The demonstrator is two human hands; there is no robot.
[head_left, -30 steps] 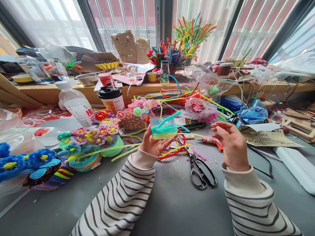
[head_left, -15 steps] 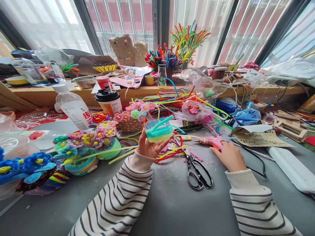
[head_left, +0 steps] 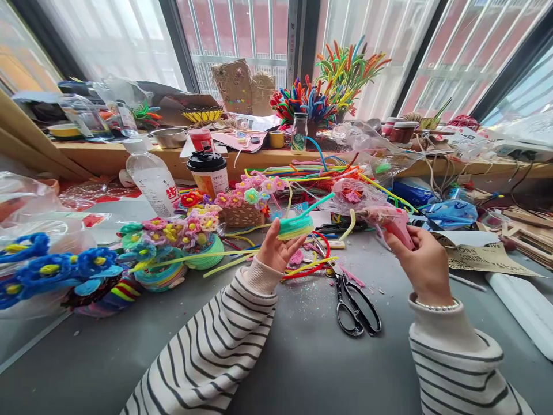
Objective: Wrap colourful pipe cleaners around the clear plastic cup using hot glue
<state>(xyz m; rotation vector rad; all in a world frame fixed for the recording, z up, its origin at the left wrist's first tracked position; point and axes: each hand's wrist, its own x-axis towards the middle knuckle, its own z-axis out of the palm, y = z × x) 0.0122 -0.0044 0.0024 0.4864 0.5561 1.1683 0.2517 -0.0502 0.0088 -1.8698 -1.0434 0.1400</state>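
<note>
My left hand [head_left: 276,252] is closed around the sides of a small clear cup wrapped in turquoise and pale yellow pipe cleaners [head_left: 296,227]. One turquoise end sticks out loose to the upper right. Raised above the table, my right hand [head_left: 422,262] grips a pink hot glue gun [head_left: 396,221] by its handle, the nozzle pointing left toward the cup. Black-handled scissors [head_left: 356,304] lie on the grey table between my forearms. Red and yellow pipe cleaners [head_left: 307,270] rest just below the cup.
Pipe-cleaner flower pots [head_left: 158,268] line the left side. Behind them stand a water bottle [head_left: 151,177] and a lidded paper cup [head_left: 208,173]. A heap of pipe cleaners [head_left: 319,168] lies at the back. To the right are printed paper [head_left: 486,256] and a long white object [head_left: 521,311].
My right hand has lifted the glue gun off the table, its nozzle now nearer the cup. The wrapped cup has turned in my left hand, and the whole view has shifted slightly.
</note>
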